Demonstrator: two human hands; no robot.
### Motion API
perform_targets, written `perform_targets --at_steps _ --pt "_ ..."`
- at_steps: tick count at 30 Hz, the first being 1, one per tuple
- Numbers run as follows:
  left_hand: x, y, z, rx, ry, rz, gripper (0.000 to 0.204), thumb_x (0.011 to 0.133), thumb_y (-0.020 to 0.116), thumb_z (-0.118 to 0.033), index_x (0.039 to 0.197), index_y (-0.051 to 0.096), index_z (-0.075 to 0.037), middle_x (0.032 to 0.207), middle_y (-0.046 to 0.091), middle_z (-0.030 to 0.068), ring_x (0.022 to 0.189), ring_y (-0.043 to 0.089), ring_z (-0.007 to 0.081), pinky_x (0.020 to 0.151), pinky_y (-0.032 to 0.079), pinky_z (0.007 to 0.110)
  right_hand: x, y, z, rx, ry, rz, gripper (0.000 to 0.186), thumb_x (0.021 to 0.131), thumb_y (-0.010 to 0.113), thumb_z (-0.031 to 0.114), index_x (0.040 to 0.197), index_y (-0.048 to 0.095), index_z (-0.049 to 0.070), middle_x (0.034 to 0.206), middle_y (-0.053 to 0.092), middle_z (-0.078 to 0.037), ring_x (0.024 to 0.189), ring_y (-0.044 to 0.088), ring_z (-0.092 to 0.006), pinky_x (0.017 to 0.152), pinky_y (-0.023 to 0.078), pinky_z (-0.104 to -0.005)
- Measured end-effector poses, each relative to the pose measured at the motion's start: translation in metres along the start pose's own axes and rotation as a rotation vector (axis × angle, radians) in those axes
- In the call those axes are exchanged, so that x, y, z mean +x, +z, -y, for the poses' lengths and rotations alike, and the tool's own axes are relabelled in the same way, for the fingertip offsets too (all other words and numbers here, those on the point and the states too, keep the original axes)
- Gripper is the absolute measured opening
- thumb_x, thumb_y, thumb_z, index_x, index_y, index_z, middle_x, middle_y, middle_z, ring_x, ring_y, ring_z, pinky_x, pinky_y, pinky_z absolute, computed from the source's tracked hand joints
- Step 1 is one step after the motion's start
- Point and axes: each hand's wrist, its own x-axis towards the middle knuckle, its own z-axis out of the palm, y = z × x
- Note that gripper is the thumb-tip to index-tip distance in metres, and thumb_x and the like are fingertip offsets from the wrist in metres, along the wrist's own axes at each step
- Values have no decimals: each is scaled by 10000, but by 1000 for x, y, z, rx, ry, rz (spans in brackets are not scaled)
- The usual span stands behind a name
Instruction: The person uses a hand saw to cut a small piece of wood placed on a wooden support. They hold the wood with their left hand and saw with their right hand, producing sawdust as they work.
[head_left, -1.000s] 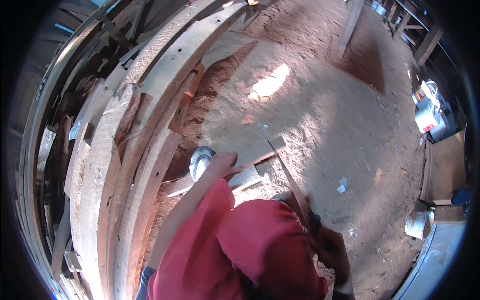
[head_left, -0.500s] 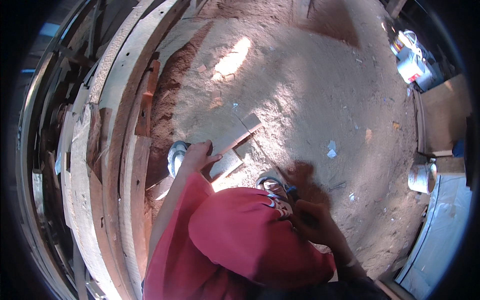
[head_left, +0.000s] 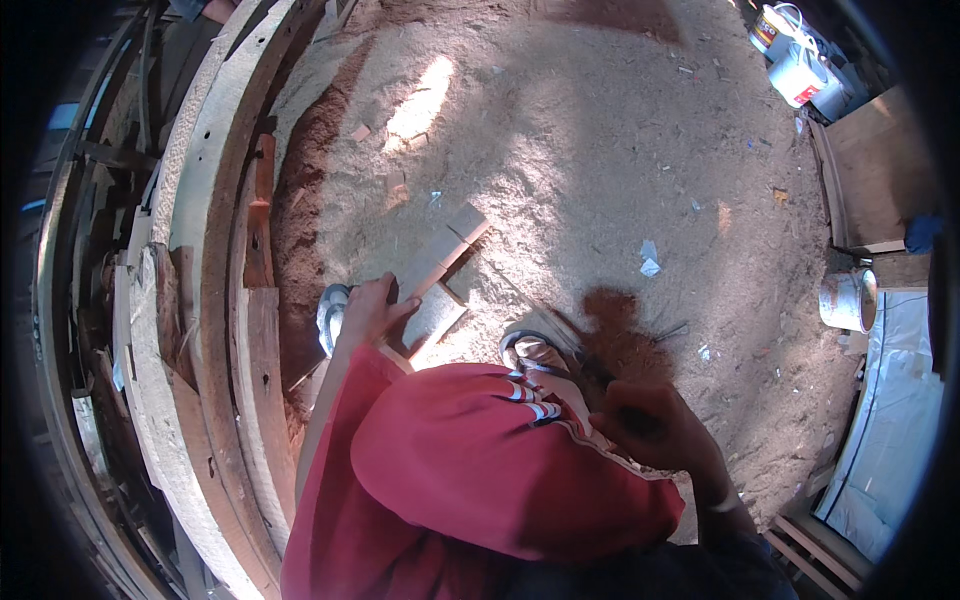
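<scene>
Head view: left hand (head_left: 372, 312) lies flat, fingers together, pressing a short wooden board (head_left: 432, 268) onto the sawdust floor (head_left: 600, 150), close to the curved timber frame (head_left: 200, 200) along the floor's left edge. Right hand (head_left: 645, 425) is fisted around a thin dark tool handle, can't make out which tool. My worry is the sandalled foot (head_left: 535, 352) and those left fingertips sitting so near the work; loose sawdust could let the board skid and the tool jump.
</scene>
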Motion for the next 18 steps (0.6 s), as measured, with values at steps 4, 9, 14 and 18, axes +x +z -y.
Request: perform_targets --at_steps 4,9,14,18 --pt "7 3 -8 -57 42 22 574 870 794 -503 1044 636 21 956 706 250 929 689 444 829 526 512 21 15 -36 38 -36 -12 247 984 746 113 824 572 40 676 486 17 659 454 -40 562 389 -277" --pt "5 9 5 -42 49 17 604 839 812 -540 1018 626 6 896 711 239 906 705 458 821 550 528 24 15 -19 36 65 12 246 964 768 105 829 573 38 685 493 29 667 450 -32 559 376 -266" --pt "-3 21 6 -23 92 -9 582 835 811 -542 975 634 -5 906 713 238 906 710 441 823 551 523 14 -6 -9 99 192 82 223 937 780 84 853 582 21 723 512 14 703 464 -46 591 392 -269" --pt "4 26 9 -16 115 -41 570 824 815 -544 979 667 -15 911 719 221 908 713 429 833 557 520 11 6 -16 -49 -30 -4 172 937 738 24 857 586 20 771 534 8 743 487 -63 633 417 -279"
